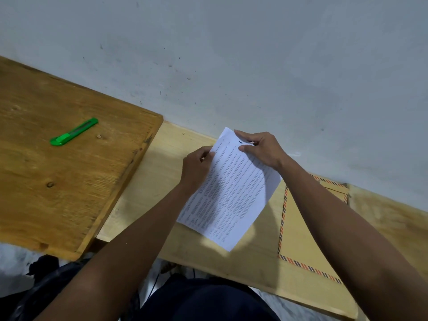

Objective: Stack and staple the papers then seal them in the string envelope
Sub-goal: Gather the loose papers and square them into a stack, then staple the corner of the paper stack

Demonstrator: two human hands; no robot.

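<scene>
A stack of white printed papers (228,193) is held tilted above the pale wooden table (166,158). My left hand (196,169) pinches the stack's left edge near the top. My right hand (259,148) grips the top right corner, thumb on the front sheet beside a small dark mark. A brown envelope (294,228) with an orange and black striped border lies flat on the table to the right, partly under my right forearm. Its flap end reaches toward the wall. No stapler is in view.
A darker wooden desk (58,181) adjoins on the left, with a green utility knife (74,132) lying on it. A grey wall (231,54) runs right behind both surfaces. My dark-clothed lap (203,300) is below the table's front edge.
</scene>
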